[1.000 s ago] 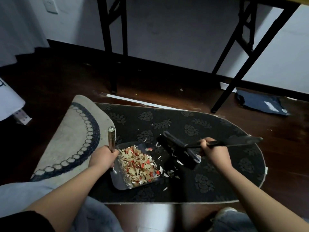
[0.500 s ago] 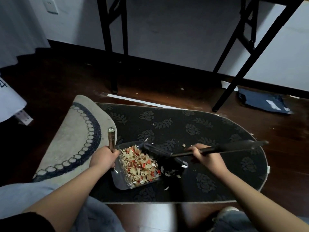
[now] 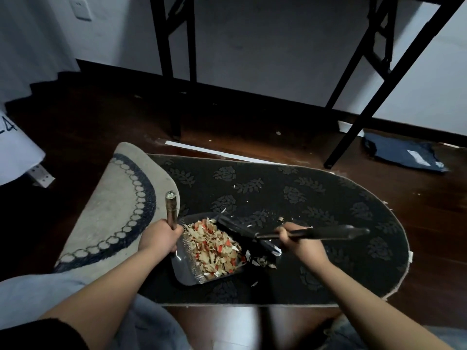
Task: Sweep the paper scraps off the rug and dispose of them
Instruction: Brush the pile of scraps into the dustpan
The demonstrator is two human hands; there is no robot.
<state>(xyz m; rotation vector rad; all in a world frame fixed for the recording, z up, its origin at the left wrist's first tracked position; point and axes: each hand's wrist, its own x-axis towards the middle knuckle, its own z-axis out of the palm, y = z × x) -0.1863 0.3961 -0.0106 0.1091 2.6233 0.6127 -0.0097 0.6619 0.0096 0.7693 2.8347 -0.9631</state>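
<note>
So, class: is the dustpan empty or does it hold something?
It holds something. The dustpan carries a heap of tan and red paper scraps, and a few scraps lie outside it on the rug.

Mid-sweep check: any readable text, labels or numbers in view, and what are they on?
"4", with a cut-off stroke before it: dark marking on the white object at the left edge; the rest is out of frame.
White label on the dark blue package on the floor: too small to read.
Dustpan, brush and rug: no text visible.
</note>
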